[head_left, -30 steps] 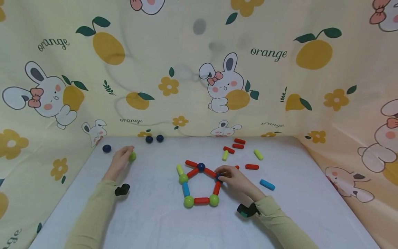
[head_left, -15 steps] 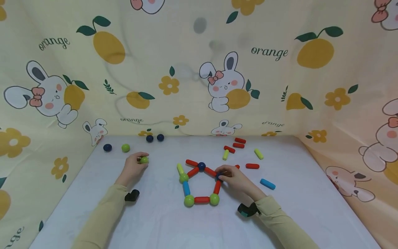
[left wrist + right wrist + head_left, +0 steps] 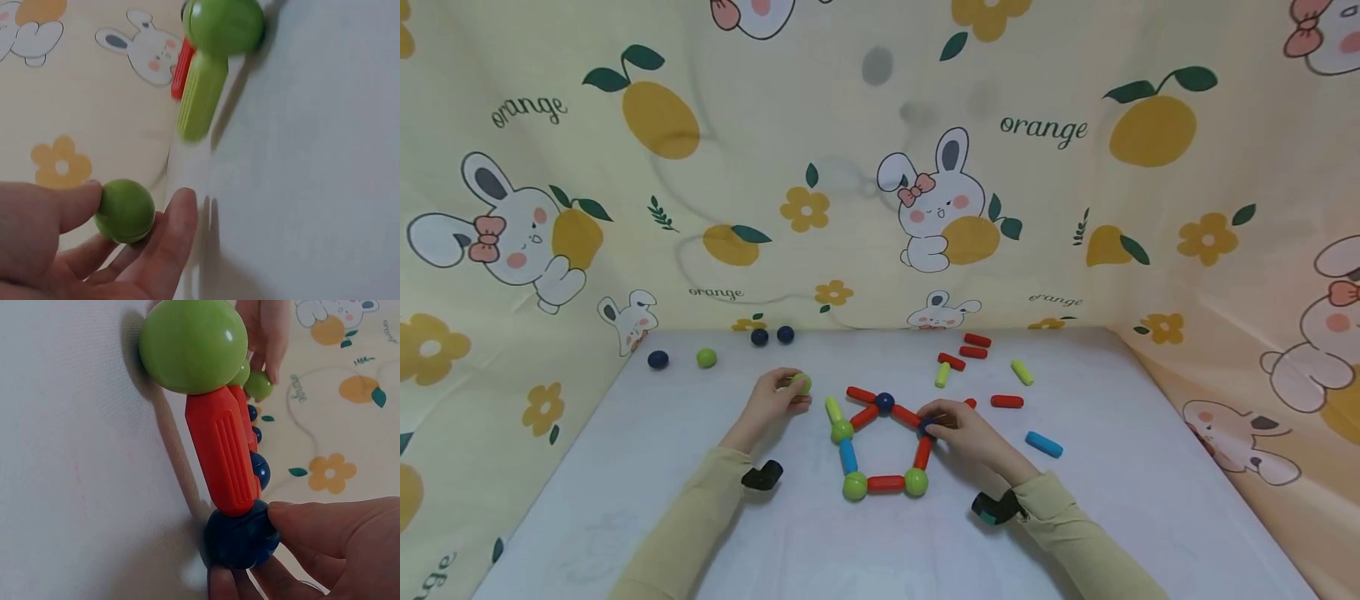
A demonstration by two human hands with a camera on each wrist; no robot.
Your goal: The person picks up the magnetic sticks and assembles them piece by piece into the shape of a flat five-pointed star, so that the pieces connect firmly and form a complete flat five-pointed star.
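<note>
My left hand (image 3: 772,407) pinches a light-green ball (image 3: 125,211) between thumb and fingers, held up off the table left of a five-sided ring of balls and rods. The thumb and fingers of my right hand (image 3: 970,432) grip a dark-blue ball (image 3: 240,537) at the ring's right corner. A red rod (image 3: 220,450) joins that ball to a green ball (image 3: 916,482). Another dark-blue ball (image 3: 885,403) forms the far corner. A blue rod (image 3: 847,457) makes up the left side. From the left green ball (image 3: 842,431) a yellow-green rod (image 3: 832,408) sticks outward.
At the back left lie a green ball (image 3: 706,357), a dark-blue ball (image 3: 658,360) and two more dark-blue balls (image 3: 772,336). Loose red rods (image 3: 1007,402), yellow-green rods (image 3: 1022,372) and a blue rod (image 3: 1044,444) lie on the right. A patterned cloth (image 3: 850,108) hangs behind the table.
My left hand has picked up a green ball from the back left and carried it right toward the ring, leaving another green ball behind. My right hand stays on the dark-blue ball.
</note>
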